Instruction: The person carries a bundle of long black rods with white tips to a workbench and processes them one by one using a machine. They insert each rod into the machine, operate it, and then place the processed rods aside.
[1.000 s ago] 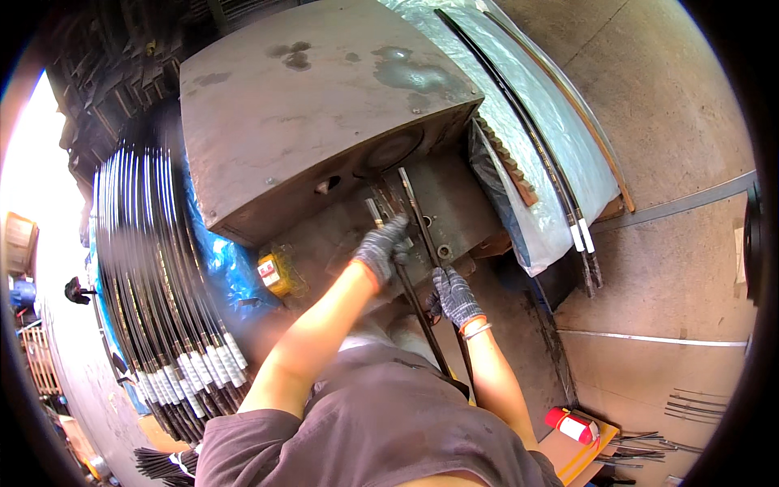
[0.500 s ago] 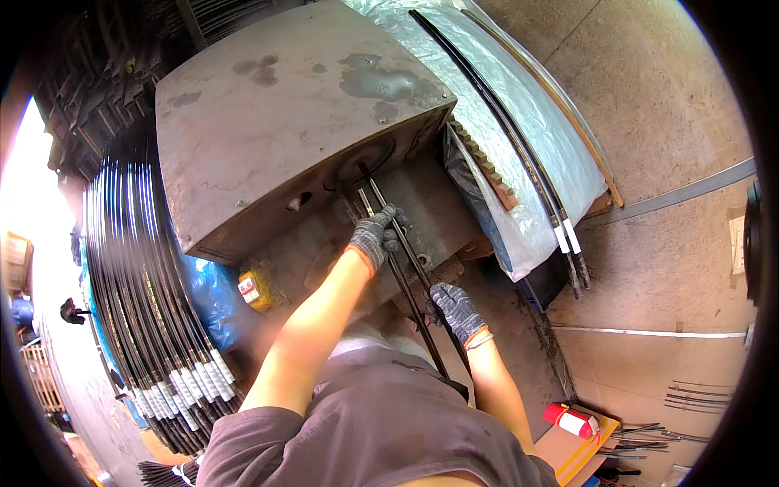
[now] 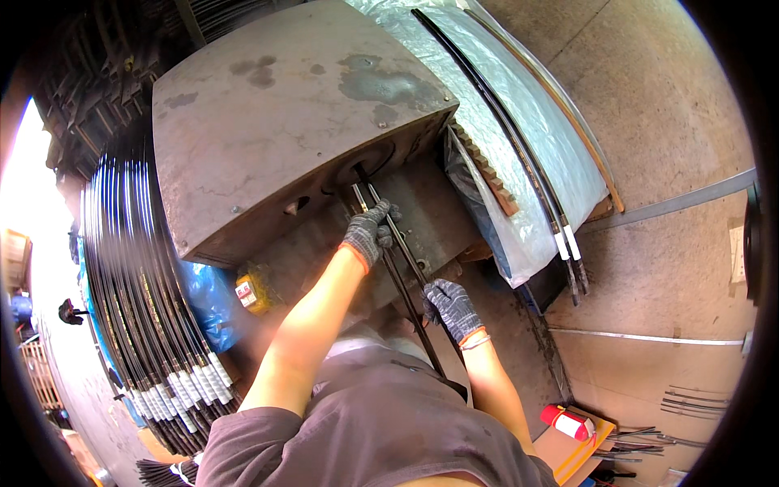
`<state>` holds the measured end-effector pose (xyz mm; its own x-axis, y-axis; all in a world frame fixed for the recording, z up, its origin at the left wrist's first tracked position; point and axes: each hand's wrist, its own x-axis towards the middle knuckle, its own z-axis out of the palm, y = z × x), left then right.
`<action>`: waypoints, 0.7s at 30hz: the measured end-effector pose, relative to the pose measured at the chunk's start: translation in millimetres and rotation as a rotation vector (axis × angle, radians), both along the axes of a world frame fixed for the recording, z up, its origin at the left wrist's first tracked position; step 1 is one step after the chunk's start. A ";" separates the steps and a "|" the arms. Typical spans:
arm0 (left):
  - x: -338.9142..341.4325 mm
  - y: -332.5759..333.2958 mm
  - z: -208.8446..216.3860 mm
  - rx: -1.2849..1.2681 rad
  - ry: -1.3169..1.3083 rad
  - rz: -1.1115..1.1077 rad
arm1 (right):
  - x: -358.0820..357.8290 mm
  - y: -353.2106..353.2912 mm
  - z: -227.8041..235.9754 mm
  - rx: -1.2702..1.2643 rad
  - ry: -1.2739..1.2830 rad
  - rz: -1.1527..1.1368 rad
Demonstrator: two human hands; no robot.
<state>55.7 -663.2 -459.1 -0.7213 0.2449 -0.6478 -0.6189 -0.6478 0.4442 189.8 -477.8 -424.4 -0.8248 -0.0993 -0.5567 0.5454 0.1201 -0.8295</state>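
Observation:
Two dark metal rods run side by side from the machine's front down toward my body. Around their upper parts my left hand point(image 3: 367, 233), in a grey knit glove with an orange cuff, is closed. Lower down, my gloved right hand point(image 3: 454, 310) grips the right rod point(image 3: 410, 256). The left rod point(image 3: 400, 286) passes beside that hand. Both upper ends show bright metal just in front of the dark round opening point(image 3: 358, 172) in the brown metal housing point(image 3: 268, 122). My torso hides the rods' lower ends.
Many black rods with white-wrapped ends point(image 3: 162, 325) lie bundled at left. A yellow container point(image 3: 253, 294) sits by the housing. At right, long rods point(image 3: 511, 130) lie on plastic sheeting point(image 3: 552, 178) beside a notched wooden strip point(image 3: 487, 170). A red fire extinguisher point(image 3: 568, 423) lies lower right.
The right rod has drawn back toward me; its upper end now shows clear of the opening. Both hands have shifted slightly left and keep their grip.

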 end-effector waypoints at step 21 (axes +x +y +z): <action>-2.4 2.5 5.4 0.033 0.009 -0.009 | -1.1 12.8 -32.2 0.495 0.294 0.103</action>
<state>53.3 -660.8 -453.6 -0.7246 0.2723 -0.6331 -0.6208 -0.6568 0.4280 188.7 -465.0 -456.6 -0.9514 0.0261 -0.3069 0.2659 0.5722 -0.7758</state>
